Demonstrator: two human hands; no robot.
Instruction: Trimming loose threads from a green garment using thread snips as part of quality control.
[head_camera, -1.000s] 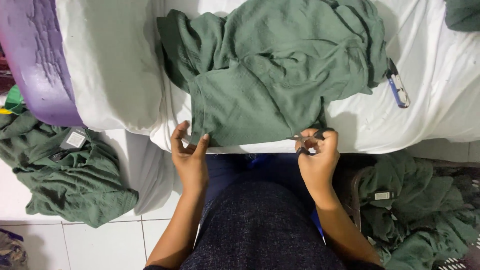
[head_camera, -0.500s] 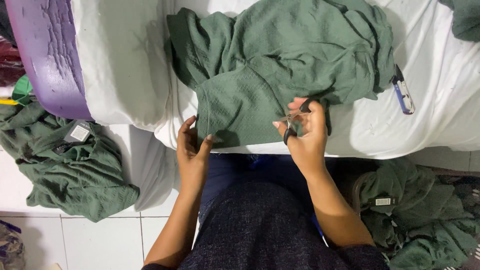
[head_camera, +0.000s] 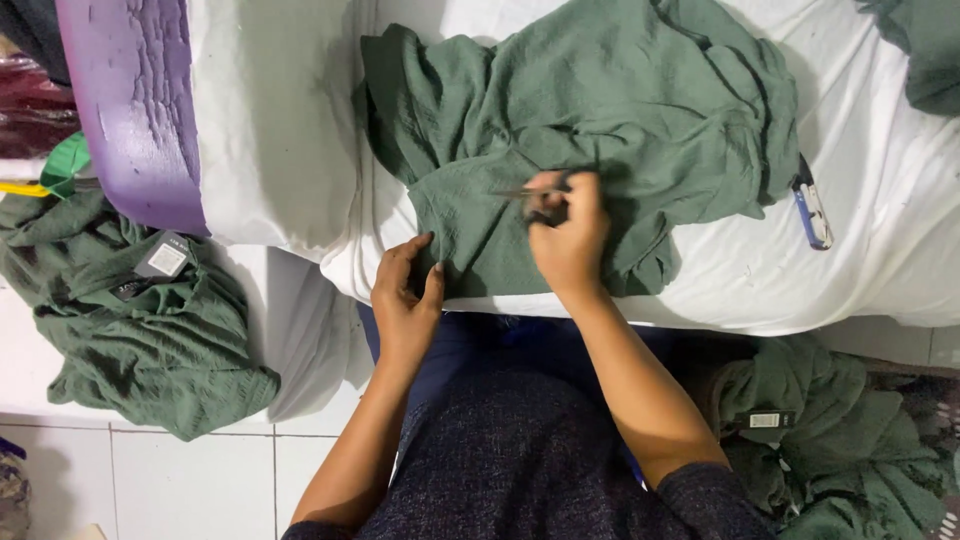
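A crumpled green garment (head_camera: 590, 120) lies on a white sheet (head_camera: 880, 200) in front of me. My left hand (head_camera: 405, 295) pinches the garment's near left corner at the sheet's edge. My right hand (head_camera: 570, 235) rests on the middle of the garment, closed on a small pair of scissors (head_camera: 535, 195) whose blades point left over the cloth.
A small blue-handled clipper (head_camera: 810, 205) lies on the sheet to the right. A purple cushion (head_camera: 140, 100) sits at the upper left. Green garments with tags are heaped on the floor at left (head_camera: 140, 320) and at right (head_camera: 830, 440). Another green piece (head_camera: 925, 50) shows at the top right corner.
My right hand has moved with the scissors from the garment's near right edge up and left onto its middle. My left hand has stayed at the near left corner.
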